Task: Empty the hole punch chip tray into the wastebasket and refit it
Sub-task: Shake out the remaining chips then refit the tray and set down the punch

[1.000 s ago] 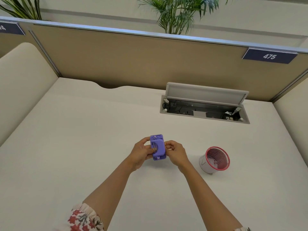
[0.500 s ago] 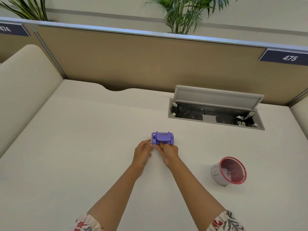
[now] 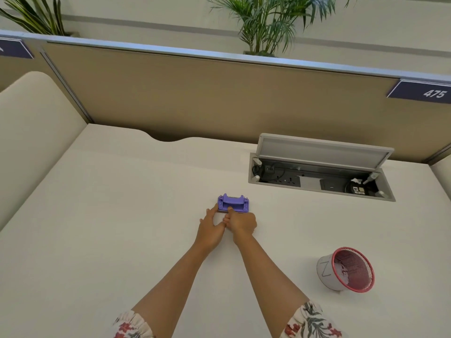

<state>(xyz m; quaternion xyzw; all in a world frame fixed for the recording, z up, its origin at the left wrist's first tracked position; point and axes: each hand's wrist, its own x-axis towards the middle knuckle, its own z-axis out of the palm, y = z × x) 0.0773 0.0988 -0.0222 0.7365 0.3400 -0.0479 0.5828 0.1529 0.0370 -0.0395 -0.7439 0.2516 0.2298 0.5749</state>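
Punch [image 3: 233,203], purple, flat on white desk [image 3: 122,215], left hand [image 3: 210,225] open-fingered at its corner, right hand [image 3: 240,223] curled against its front.

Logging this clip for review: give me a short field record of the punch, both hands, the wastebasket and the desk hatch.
hole punch: purple, resting on the desk
left hand: fingers touching the punch's left near corner
right hand: fingers on the punch's near edge
grip: contact only, full grasp unclear
wastebasket: red-rimmed mesh, tipped toward camera, right of the arms, untouched
cable hatch: lid raised, sockets visible
desk: white surface
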